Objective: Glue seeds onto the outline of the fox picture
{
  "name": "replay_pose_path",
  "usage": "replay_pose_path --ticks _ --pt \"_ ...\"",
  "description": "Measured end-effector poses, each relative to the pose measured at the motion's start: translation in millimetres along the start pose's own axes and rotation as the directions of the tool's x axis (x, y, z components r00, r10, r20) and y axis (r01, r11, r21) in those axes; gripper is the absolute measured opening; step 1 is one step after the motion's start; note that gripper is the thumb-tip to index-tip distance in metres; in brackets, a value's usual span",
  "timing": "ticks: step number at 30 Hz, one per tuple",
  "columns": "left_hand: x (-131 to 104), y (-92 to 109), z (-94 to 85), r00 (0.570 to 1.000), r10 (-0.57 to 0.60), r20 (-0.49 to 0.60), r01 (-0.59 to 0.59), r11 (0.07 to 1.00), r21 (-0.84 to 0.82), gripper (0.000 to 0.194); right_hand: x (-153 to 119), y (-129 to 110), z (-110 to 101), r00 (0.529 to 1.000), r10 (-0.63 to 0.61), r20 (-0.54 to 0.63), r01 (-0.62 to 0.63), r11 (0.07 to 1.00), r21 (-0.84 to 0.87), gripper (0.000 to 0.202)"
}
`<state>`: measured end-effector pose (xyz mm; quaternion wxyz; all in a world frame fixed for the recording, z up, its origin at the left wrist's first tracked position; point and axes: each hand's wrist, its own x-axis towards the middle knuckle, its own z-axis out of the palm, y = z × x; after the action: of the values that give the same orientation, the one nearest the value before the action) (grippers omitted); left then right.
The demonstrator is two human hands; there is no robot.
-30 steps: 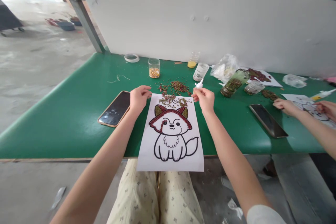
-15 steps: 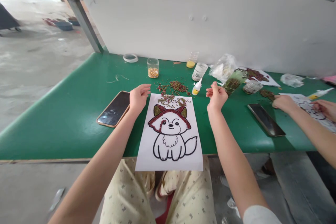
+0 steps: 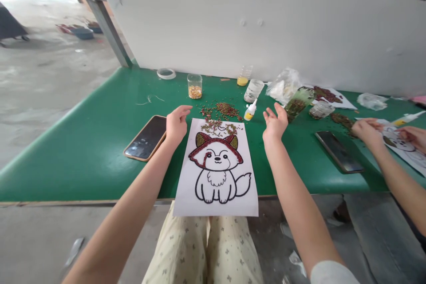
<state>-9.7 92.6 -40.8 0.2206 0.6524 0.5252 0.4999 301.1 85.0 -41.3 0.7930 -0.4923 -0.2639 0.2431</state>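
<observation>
A white sheet [image 3: 218, 188] with a fox-like line drawing lies before me, its near edge overhanging the table. Dark red pieces fill the head's outline and part of one cheek; green ones fill the ears. Loose beans [image 3: 226, 109] are heaped beyond the sheet, and some lie on its top. My left hand [image 3: 177, 123] rests between the sheet and a phone [image 3: 146, 137], fingers loosely bent and holding nothing visible. Right of the sheet, my right hand [image 3: 275, 123] is raised with spread fingers and nothing in it. A small glue bottle [image 3: 250, 111] stands between that hand and the beans.
A cup of corn kernels [image 3: 195, 90], a clear jar [image 3: 253, 91] and a plastic bag [image 3: 284, 85] stand along the back. On the right are a tilted green container [image 3: 299, 103], a second phone [image 3: 337, 151] and another person's hands [image 3: 368, 131] over a drawing.
My right hand's fingers have spread apart from a loosely gathered pose. My left hand has barely moved. My knees have come together below the table. The other person's hand has shifted toward their drawing.
</observation>
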Motion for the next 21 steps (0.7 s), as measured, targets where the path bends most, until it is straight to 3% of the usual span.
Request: replay_pose_path --ticks 2,6,10,14,18,21 --pt "0 1 0.6 0.999 0.0 -0.033 0.0 1.0 -0.001 0.033 -3 -2 1 1.0 -0.01 -0.026 0.01 1.0 0.023 0.024" --pt "-1 6 0.6 0.985 -0.174 -0.013 0.172 0.981 -0.089 0.02 -7 -7 3 0.996 0.085 0.013 -0.085 0.996 -0.01 0.028" --pt "-2 9 -1.1 0.997 -0.006 -0.071 0.005 1.0 -0.014 0.019 -10 -11 8 0.996 0.085 0.032 -0.085 0.996 0.016 0.013" --pt "-2 10 -2.2 0.993 -0.117 -0.031 0.117 0.993 -0.004 0.01 -16 -14 11 0.991 0.13 0.039 -0.131 0.991 0.002 0.017" --pt "-2 12 -2.2 0.998 0.009 -0.055 -0.008 0.999 0.033 0.008 -16 -13 9 0.988 0.146 0.049 -0.143 0.988 -0.057 0.035" --pt "-3 13 -1.6 0.998 -0.07 -0.012 0.07 0.997 0.03 0.01 -7 -5 5 0.992 0.105 0.069 -0.099 0.992 -0.078 0.011"
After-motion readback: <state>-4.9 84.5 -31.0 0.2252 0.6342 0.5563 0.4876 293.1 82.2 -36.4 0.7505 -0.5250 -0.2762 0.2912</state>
